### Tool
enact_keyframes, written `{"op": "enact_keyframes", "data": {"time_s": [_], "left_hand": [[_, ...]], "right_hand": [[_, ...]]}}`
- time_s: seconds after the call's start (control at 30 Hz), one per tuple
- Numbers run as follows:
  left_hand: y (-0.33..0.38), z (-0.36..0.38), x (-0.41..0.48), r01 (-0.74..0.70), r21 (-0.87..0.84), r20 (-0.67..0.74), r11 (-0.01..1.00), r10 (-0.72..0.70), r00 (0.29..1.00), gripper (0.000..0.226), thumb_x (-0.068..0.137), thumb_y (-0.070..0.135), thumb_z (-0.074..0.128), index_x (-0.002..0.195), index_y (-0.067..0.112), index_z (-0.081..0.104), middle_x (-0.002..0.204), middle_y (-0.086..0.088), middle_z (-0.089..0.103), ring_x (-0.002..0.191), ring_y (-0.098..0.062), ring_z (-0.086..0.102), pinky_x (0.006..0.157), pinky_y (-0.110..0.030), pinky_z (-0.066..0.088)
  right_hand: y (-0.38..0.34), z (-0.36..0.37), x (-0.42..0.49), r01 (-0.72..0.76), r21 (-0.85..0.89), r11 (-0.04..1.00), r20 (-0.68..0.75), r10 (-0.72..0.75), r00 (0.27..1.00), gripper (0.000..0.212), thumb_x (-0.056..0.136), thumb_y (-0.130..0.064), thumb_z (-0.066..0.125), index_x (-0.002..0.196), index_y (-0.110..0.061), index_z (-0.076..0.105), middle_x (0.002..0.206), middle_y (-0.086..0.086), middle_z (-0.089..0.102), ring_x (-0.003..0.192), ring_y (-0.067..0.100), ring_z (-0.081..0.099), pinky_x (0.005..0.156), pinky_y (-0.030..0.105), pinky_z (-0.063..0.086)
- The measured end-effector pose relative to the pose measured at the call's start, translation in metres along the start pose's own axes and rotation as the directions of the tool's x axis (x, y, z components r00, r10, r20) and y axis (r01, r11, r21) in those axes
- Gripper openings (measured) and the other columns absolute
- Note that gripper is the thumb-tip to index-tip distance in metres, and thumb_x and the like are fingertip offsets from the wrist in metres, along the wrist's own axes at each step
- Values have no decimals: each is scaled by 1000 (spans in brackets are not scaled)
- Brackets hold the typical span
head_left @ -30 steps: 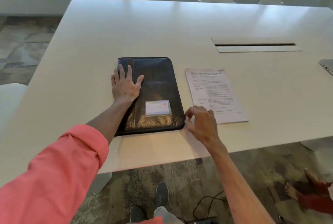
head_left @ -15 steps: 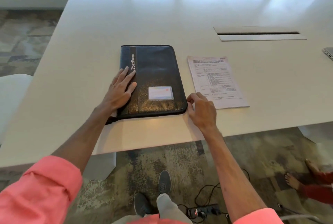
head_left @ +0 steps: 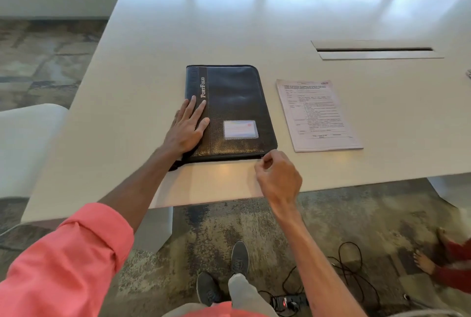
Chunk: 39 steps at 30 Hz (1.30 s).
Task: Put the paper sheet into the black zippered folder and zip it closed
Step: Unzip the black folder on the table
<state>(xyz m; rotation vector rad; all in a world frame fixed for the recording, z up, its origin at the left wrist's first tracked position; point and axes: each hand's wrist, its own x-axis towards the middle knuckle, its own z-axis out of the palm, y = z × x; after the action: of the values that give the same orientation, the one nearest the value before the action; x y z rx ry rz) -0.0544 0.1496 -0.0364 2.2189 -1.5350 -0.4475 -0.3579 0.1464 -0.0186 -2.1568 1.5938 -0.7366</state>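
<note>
A black zippered folder [head_left: 234, 102] marked "PortFolio" lies closed on the white table [head_left: 178, 36], with a card window on its cover. A printed paper sheet [head_left: 318, 115] lies flat on the table just right of it. My left hand [head_left: 186, 128] rests flat on the folder's left spine side, fingers straight. At the folder's near right corner, my right hand [head_left: 277, 176] has its fingers curled, and the fingertips pinch the zipper pull on the edge.
A cable slot [head_left: 374, 49] is cut into the table behind the paper. A white chair [head_left: 25, 143] stands at the left. On the floor lie a power strip with cables [head_left: 290, 301] and another person's foot [head_left: 428, 263] at the right.
My left hand slid from the middle of the cover down to the spine side. My right hand shifted from beside the folder's right corner to its near edge and curled its fingers there.
</note>
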Motion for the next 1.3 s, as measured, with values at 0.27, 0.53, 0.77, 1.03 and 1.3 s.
{"op": "enact_keyframes", "data": {"time_s": [0.27,0.53,0.77,1.03,1.3], "left_hand": [[2,-4,1,32,-43,63,999,-29,998,67,115,57,29,174,38,5,182,8,-15,166,-13,-20,136,-47,-6],[1,-2,5,33,-71,94,997,-26,995,69,115,57,31,175,37,3,182,7,-19,166,-15,-22,136,-48,-8],[-2,-6,8,26,-86,135,996,-14,991,71,115,57,32,175,34,0,181,4,-22,165,-18,-25,135,-48,-11],[-7,-1,13,25,-88,133,996,-13,991,70,116,55,31,175,34,-1,180,4,-24,165,-19,-28,134,-48,-14],[-7,0,12,33,-81,129,996,-23,991,70,115,55,30,175,34,-2,180,4,-25,164,-19,-29,134,-47,-15]], "right_hand": [[-55,38,-27,67,69,995,14,-68,998,9,92,-19,81,95,-20,72,88,-8,70,68,8,59,61,17,45],[-105,69,-45,116,109,987,70,-124,990,10,91,-22,79,93,-23,70,89,-10,67,73,8,59,72,30,56],[-116,84,-54,112,125,986,67,-121,990,13,88,-24,81,92,-24,69,89,-13,66,73,9,62,72,35,59],[-126,91,-54,128,113,985,35,-132,991,14,85,-21,82,91,-24,69,86,-13,67,71,9,61,74,33,55],[-133,98,-65,241,77,967,61,-246,967,12,88,-25,81,97,-24,73,91,-13,72,71,8,63,73,29,50]]}}
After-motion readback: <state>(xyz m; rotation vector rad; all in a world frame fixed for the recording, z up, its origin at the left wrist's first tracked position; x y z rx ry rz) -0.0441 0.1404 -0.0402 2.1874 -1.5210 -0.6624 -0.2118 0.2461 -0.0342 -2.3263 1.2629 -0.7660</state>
